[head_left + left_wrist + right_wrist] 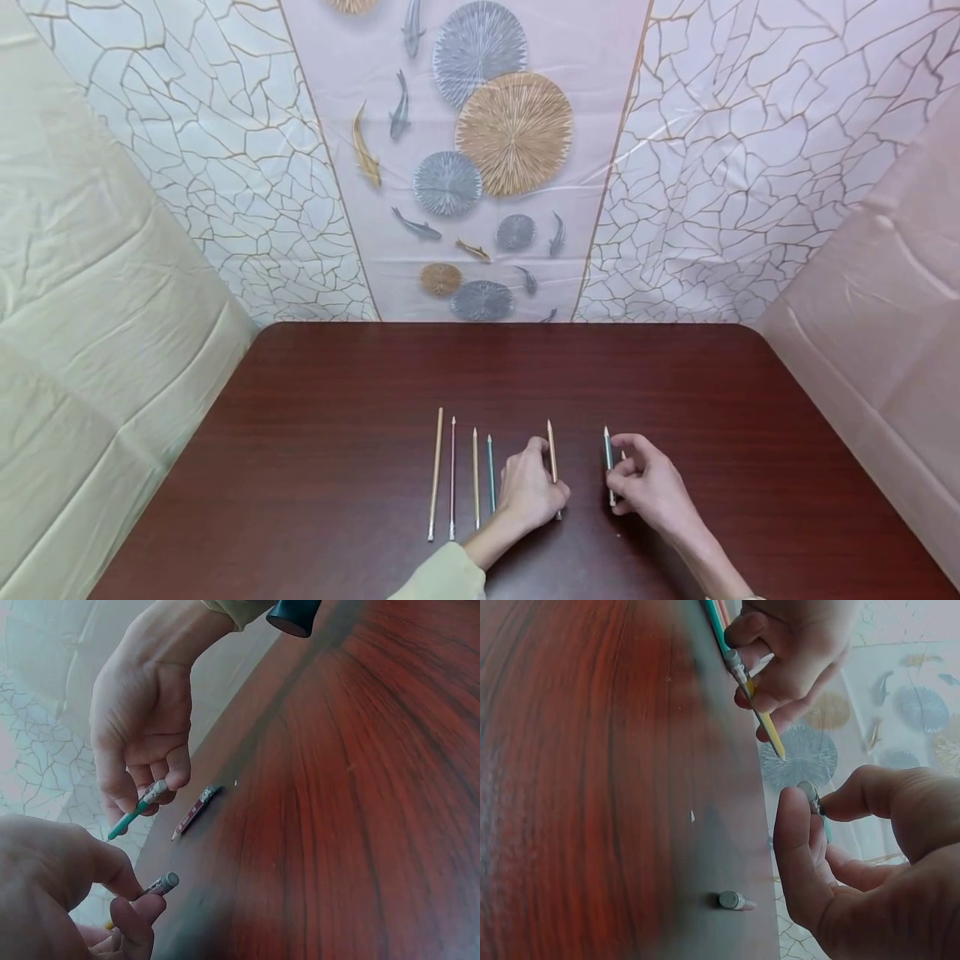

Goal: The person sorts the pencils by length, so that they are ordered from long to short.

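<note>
My left hand [531,487] pinches a yellow pencil [552,454], its sharpened tip pointing away from me and its eraser end toward me. To the right of it, my right hand [654,485] grips a teal pencil [608,454] between thumb and fingers, also tip away. In the left wrist view, a short dark red pencil [196,813] lies on the table beside the right hand. Left of my left hand, several pencils lie side by side: a long tan one [436,475], a dark red one [452,475], a yellow one [476,479] and a teal one [491,468], partly hidden by the wrist.
The dark reddish-brown wooden table [345,375] has rounded far corners. A patterned cloth [480,225] hangs behind it, and plain pale cloth [112,350] hangs on both sides. A tiny white speck [692,816] lies on the tabletop in the right wrist view.
</note>
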Motion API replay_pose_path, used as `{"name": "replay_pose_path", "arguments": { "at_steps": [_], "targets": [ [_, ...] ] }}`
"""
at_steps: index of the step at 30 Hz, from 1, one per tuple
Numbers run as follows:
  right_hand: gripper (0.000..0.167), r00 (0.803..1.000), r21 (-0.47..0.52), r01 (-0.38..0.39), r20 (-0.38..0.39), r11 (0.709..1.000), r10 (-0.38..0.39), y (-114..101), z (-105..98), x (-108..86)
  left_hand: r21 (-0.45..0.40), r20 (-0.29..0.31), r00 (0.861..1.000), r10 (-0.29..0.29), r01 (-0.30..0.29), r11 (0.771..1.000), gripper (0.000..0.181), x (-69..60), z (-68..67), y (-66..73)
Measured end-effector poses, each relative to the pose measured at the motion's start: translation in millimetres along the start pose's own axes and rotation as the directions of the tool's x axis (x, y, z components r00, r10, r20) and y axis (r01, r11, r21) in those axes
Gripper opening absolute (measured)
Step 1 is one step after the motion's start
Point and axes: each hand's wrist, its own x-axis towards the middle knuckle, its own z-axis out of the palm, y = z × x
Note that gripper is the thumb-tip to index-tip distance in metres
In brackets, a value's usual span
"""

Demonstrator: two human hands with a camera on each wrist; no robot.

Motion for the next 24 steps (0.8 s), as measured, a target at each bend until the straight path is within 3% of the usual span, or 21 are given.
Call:
{"name": "replay_pose_path", "arguments": {
  "at_steps": [12, 19, 24],
  "targets": [
    [0.054, 1.000, -0.008, -0.009, 0.002, 1.000, 0.009, -0.3, 4.9, -0.2, 0.101, -0.057, 0.996, 0.071, -0.065, 0.993, 0.047, -4.6, -8.8, -7.3],
    [0.053, 1.000, -0.002, 0.003, 0.012, 1.000, -0.003, -1.3, 6.9, 0.8, 0.144, -0.044, 0.998, 0.053, -0.046, 0.988, 0.045, -6.5, -14.1, -8.2],
    [0.054, 1.000, 0.013, 0.000, 0.022, 1.000, -0.001, -1.0, 9.3, 1.3, 0.152, -0.019, 0.999, 0.047, -0.043, 0.987, 0.033, -7.2, -18.0, -11.9]
  ]
}}
